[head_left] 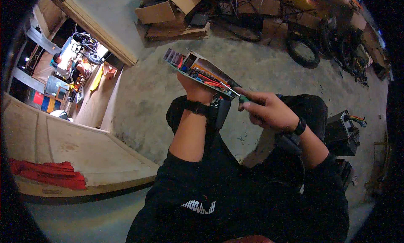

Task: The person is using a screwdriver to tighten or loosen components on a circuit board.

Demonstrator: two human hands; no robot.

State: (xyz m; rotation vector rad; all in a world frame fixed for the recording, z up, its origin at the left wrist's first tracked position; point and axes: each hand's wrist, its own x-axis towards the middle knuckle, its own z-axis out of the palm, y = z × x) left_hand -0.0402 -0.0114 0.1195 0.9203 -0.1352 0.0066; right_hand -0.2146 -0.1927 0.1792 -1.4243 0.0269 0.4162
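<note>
My left hand (pixel 194 85) grips an open circuit board assembly (pixel 203 77) from underneath, its fingers mostly hidden. The board carries capacitors, red wires, small components and a metal plate along its far edge, and it is tilted. My right hand (pixel 271 110) is closed on a screwdriver (pixel 243 99) with a green handle; its thin shaft reaches over the board's right end among the wires, and the tip is too small to place exactly. The right index finger is near the board's right corner.
Cardboard boxes (pixel 160 10) and bicycle tires (pixel 303 51) lie on the concrete floor ahead. Metal units with coloured cables (pixel 341 131) stand at my right. A low pale ledge (pixel 84 142) with a red cloth (pixel 50 173) is left. Through an opening, another person (pixel 62 62) is near bicycles.
</note>
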